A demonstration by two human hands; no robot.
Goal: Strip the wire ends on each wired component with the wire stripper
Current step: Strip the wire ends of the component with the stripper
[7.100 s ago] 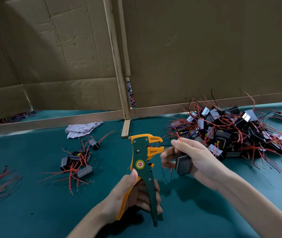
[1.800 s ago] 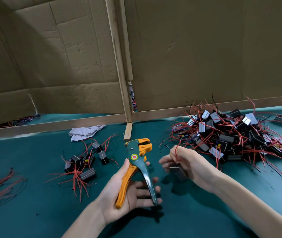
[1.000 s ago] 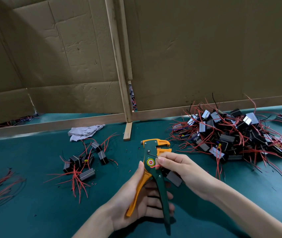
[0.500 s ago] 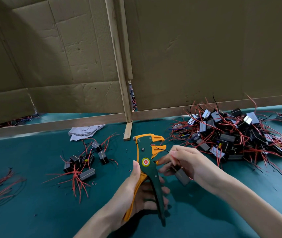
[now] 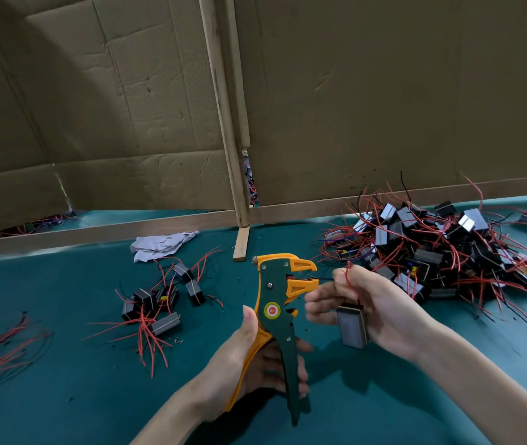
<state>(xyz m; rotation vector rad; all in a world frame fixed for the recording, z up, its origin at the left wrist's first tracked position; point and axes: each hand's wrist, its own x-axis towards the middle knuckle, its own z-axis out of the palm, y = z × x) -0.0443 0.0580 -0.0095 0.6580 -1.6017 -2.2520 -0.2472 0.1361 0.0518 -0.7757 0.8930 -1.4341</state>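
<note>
On my left, the small pile (image 5: 159, 300) of components on the green mat (image 5: 63, 396) looks to me like the finished lot, so this one should go there once both its ends are bare. My left hand (image 5: 239, 364) is wrapped round both handles of the wire stripper (image 5: 273, 308), thumb up along the orange handle. The tool's head is upright with its orange jaws facing right. The jaws stand slightly apart, and the thin black wire (image 5: 323, 279) runs level from my right fingers into the gap between them. My right hand (image 5: 384, 309) pinches that wire and the red wire (image 5: 349, 274) up by the thumb. The component (image 5: 352, 326) hangs below the pinch against my palm, lifted off the mat.

To do this well, I judge the wire tip should sit square across the jaws and only a short way in, so that little insulation comes off. I should hold the wire taut and straight, then squeeze the handles in one firm, even stroke. I should not tug with the right hand, since such a thin lead could snap or pull at the component. The red wire loops up close to the jaws and must not slip in with the black one. Far right, the big heap (image 5: 442, 252) of components waits.
</note>
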